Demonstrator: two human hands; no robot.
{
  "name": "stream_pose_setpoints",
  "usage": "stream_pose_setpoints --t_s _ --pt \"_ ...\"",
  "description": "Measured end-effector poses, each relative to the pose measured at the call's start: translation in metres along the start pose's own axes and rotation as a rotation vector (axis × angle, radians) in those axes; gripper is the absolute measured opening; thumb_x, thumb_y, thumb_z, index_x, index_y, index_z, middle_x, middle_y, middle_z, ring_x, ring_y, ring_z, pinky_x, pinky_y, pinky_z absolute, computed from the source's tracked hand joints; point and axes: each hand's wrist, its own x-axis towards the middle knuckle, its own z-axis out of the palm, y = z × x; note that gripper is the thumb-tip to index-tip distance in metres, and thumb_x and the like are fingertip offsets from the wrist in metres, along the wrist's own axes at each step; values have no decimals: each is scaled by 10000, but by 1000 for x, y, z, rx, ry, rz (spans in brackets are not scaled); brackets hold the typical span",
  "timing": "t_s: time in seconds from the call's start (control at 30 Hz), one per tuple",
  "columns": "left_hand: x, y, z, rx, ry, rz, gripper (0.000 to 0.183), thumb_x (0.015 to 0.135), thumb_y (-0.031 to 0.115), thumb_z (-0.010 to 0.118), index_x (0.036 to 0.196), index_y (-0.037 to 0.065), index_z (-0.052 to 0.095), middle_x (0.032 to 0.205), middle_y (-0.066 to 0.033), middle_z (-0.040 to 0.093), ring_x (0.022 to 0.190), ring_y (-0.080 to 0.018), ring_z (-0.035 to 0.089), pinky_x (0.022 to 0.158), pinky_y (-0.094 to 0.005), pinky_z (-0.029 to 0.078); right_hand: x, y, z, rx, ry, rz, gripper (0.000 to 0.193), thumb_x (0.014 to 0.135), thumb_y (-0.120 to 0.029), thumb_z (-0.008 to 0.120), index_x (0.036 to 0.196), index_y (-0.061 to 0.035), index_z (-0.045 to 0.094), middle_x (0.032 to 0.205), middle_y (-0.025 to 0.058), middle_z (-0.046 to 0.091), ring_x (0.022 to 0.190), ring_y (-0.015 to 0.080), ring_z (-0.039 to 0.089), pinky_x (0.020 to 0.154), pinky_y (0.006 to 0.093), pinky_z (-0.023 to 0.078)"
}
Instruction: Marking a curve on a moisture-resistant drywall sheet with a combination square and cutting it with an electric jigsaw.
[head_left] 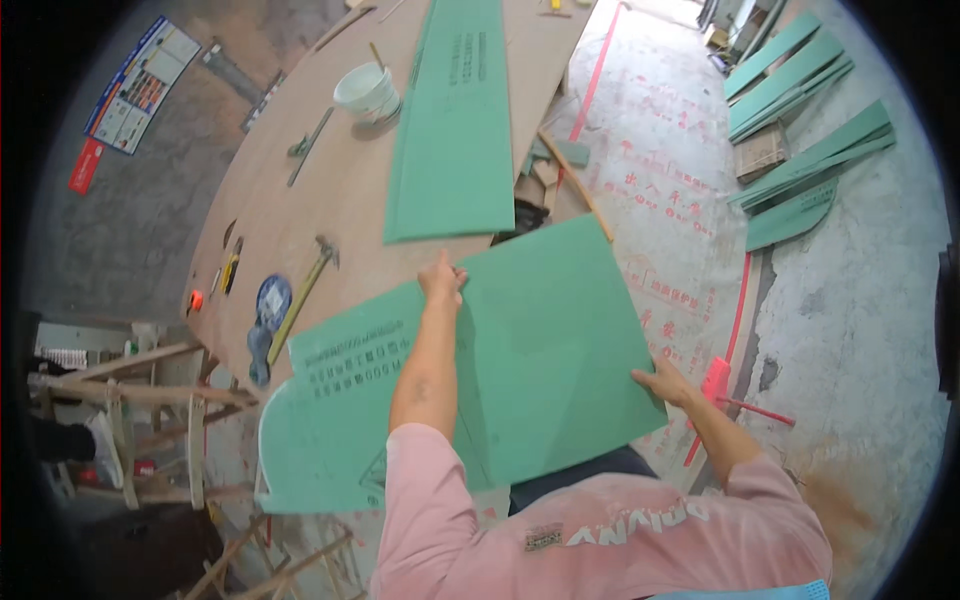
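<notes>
1. Green panel (540,340) lies over the near end of the workbench (330,200), its near right portion overhanging the floor.
2. Left hand (441,277): fingers curled over the panel's far edge, gripping it, arm stretched across the face.
3. Right hand (668,383): fingers closed on the near right corner, off the bench.
4. Panel's long axis runs from near left to far right; the hands hold opposite edges.
5. Second green panel (455,120) lies just beyond; hammer (305,290) and white bucket (367,92) sit toward the left edge.
</notes>
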Motion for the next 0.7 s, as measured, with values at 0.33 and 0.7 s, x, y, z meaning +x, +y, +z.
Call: stream_pose_setpoints --t_s 0.33,0.7 --pt "61 24 44 -359 -198 -580 508 1016 228 494 1342 -119 318 1048 -374 591 875 -450 660 696 -495 608 -10 5 0 -90 8 185 464 889 -271 696 1204 61 615 1034 134 700 942 202 638 886 346 494" --pt "99 45 121 -460 -266 -550 240 1010 62 414 1166 -119 439 1006 -278 623 831 -334 672 659 -374 642 -1 -8 -11 -124 13 178 436 871 -258 710 1174 43 627 1024 152 706 948 223 654 881 354 496"
